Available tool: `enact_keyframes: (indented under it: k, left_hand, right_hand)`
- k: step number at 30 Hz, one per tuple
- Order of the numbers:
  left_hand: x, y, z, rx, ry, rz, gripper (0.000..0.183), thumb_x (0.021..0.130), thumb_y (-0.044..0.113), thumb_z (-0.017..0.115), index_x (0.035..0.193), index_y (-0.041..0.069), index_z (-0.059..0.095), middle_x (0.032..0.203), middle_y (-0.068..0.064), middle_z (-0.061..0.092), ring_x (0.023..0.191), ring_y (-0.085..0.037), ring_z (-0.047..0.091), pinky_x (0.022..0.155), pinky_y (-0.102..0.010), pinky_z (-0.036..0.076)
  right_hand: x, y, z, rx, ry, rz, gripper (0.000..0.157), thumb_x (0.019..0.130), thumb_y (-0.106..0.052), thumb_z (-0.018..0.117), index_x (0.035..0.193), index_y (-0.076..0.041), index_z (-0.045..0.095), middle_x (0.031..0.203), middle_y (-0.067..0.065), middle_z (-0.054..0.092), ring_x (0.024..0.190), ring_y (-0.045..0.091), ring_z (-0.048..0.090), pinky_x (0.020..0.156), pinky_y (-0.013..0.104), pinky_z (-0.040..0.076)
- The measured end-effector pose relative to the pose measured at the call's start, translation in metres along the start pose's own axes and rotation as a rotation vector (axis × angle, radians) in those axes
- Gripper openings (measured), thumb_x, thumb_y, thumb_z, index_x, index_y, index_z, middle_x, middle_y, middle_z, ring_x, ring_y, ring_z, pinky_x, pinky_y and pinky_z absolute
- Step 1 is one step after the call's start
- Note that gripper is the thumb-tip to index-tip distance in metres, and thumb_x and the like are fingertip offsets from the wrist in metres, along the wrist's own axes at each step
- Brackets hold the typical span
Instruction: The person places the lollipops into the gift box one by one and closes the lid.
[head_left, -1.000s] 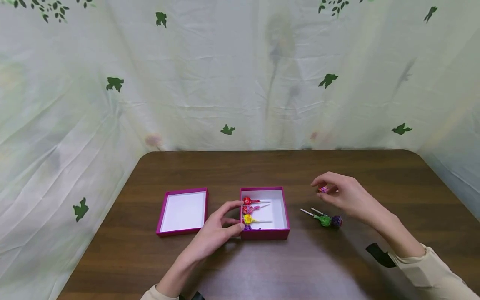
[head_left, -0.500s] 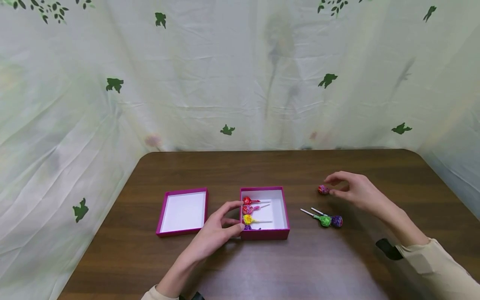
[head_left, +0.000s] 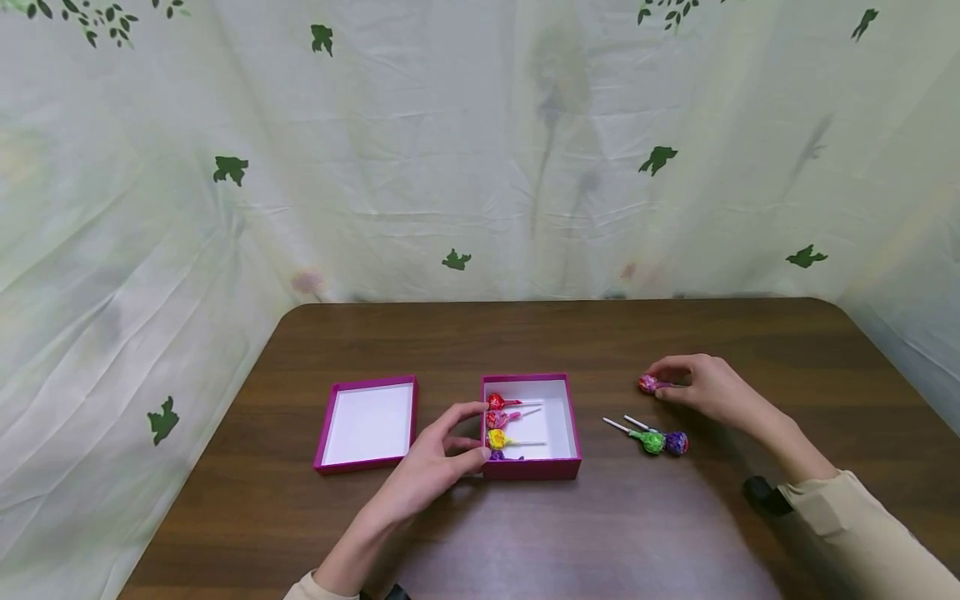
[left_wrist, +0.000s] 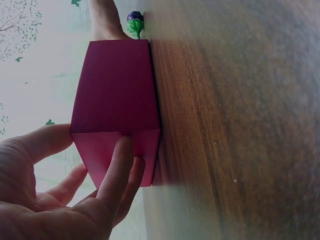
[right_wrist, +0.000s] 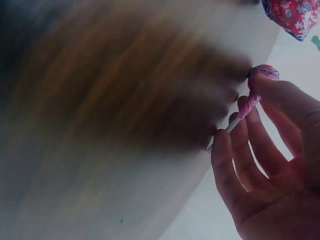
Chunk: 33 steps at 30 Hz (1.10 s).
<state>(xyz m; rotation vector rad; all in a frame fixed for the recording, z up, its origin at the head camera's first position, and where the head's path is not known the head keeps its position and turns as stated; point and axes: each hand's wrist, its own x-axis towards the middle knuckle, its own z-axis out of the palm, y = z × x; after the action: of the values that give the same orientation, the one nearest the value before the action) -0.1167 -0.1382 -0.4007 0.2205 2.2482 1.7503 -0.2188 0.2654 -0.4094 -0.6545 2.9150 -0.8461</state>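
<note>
My right hand (head_left: 705, 387) pinches a red-and-pink wrapped lollipop (head_left: 648, 383) above the right part of the table. The right wrist view shows the thumb over its wrapped head, with the white stick (right_wrist: 232, 124) running along the fingers. My left hand (head_left: 438, 450) touches the left side of an open magenta box (head_left: 531, 470); its thumb is at the near corner, and other fingers (left_wrist: 117, 165) press the outer wall. Inside lie a red lollipop (head_left: 497, 402), a pink one (head_left: 495, 419), a yellow one (head_left: 498, 439) and a purple one (head_left: 497, 455), partly hidden by the front wall.
Left of the box lies its magenta lid (head_left: 371, 422), white inside facing up. A green lollipop (head_left: 651, 442) and a purple one (head_left: 677, 442) lie together right of the box. Another red wrapped head (right_wrist: 295, 15) shows at the right wrist view's corner. A curtain (head_left: 420, 167) hangs behind.
My right hand has drawn back right from over the lollipop, then closed in, thumb and fingers now at its wrapper. My left hand and the box have stayed put.
</note>
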Motion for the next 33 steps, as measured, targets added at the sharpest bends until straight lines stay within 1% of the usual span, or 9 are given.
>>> enact_keyframes:
  k: [6,13,19,26,33]
  left_hand:
    - [0.0,0.0,0.0,-0.003,-0.002,-0.001,0.054,0.09,0.014,0.071,0.14,0.019,0.051,0.146,-0.007,0.044,0.11,-0.026,0.06,0.079,-0.035,0.054]
    - [0.0,0.0,-0.001,0.008,-0.001,-0.009,0.054,0.09,0.016,0.071,0.14,0.019,0.051,0.146,-0.007,0.043,0.111,-0.027,0.059,0.08,-0.035,0.053]
    - [-0.001,0.001,0.0,0.012,0.004,-0.02,0.054,0.09,0.016,0.071,0.14,0.019,0.051,0.146,-0.007,0.043,0.111,-0.027,0.059,0.08,-0.036,0.053]
    - [-0.002,0.003,0.0,-0.008,0.011,-0.002,0.054,0.09,0.015,0.071,0.14,0.018,0.051,0.147,-0.009,0.043,0.11,-0.027,0.06,0.079,-0.035,0.053]
    - [-0.001,0.002,-0.001,0.012,0.005,-0.011,0.054,0.09,0.017,0.071,0.14,0.02,0.051,0.147,-0.006,0.043,0.111,-0.026,0.06,0.08,-0.035,0.053]
  right_hand:
    - [0.0,-0.003,0.002,0.006,-0.015,0.002,0.021,0.085,-0.019,0.078,0.106,-0.015,0.073,0.094,-0.006,0.07,0.09,0.017,0.064,0.079,0.042,0.05]
    - [-0.001,-0.007,0.007,-0.029,-0.014,-0.042,0.019,0.084,-0.017,0.078,0.102,-0.018,0.072,0.094,-0.008,0.069,0.091,0.016,0.064,0.079,0.042,0.05]
    - [-0.003,-0.012,0.009,-0.037,-0.001,-0.074,0.02,0.085,-0.015,0.077,0.104,-0.017,0.071,0.096,-0.008,0.068,0.093,0.016,0.065,0.08,0.043,0.051]
    - [-0.004,-0.023,0.009,-0.035,0.013,-0.104,0.02,0.088,-0.016,0.075,0.107,-0.016,0.069,0.097,-0.008,0.068,0.093,0.016,0.065,0.079,0.043,0.051]
    - [-0.007,-0.037,0.009,-0.007,0.024,-0.112,0.021,0.089,-0.02,0.074,0.11,-0.019,0.068,0.095,-0.011,0.066,0.089,0.012,0.063,0.074,0.037,0.05]
